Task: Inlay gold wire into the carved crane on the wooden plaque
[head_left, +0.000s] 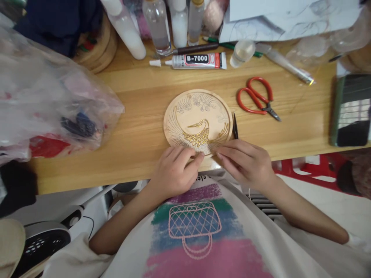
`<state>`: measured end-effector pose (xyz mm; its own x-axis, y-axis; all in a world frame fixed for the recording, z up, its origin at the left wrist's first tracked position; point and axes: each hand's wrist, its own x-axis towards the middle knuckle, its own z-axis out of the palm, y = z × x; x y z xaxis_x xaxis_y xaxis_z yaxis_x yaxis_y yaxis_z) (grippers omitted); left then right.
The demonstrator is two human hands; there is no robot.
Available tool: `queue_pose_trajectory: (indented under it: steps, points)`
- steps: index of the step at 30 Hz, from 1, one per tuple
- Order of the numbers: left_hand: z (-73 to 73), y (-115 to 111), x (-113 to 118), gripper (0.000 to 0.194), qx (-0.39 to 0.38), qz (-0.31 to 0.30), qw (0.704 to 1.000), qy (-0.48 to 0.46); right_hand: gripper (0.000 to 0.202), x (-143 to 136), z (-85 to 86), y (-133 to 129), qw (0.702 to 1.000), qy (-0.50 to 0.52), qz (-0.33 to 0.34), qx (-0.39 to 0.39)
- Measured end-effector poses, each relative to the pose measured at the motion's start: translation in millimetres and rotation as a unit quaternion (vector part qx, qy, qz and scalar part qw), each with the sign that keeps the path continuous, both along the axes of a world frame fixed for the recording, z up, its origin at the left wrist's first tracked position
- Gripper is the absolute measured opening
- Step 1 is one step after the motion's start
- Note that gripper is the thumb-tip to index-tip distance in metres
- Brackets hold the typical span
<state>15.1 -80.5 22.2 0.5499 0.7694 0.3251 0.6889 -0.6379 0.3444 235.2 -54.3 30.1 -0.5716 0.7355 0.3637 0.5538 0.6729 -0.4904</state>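
Note:
A round wooden plaque (181, 105) lies on the table near its front edge, with a crane drawn on it and gold-coloured lines over its head, neck and part of its body. My left hand (178, 170) rests at the plaque's lower edge, thumb and fingers drawn together. My right hand (246, 160) is at the lower right edge, its fingers pinched together. What either hand holds is too small to make out. Black tweezers (235, 125) lie against the plaque's right side, just above my right hand.
Red-handled scissors (259, 98) lie to the right of the plaque. A B-7000 glue tube (198, 61), a small cup (242, 52) and bottles (158, 27) stand or lie behind. Plastic bags (58, 96) cover the left; a phone (353, 110) lies far right on the wooden table (139, 92).

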Motion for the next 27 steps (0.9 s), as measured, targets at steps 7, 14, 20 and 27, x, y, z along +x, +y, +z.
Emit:
queue_pose_trajectory:
  steps: [7,14,20,27]
  points:
    - [0.5,1,1,0.021,-0.002,-0.005,1.000,-0.006,0.019,3,0.1,-2,0.999,0.024,-0.023,-0.024]
    - [0.0,0,2,0.006,0.039,0.015,0.998,-0.035,0.010,-2,2.3,-1,0.996,0.041,-0.077,0.003]
    - [-6.2,-6,-7,0.009,-0.003,0.024,0.994,-0.106,0.010,-6,10.4,12,0.989,0.055,-0.137,0.009]
    - [-11.1,-6,-5,0.017,0.028,0.053,0.992,-0.111,0.013,-9,19.7,56,0.986,0.031,-0.137,0.085]
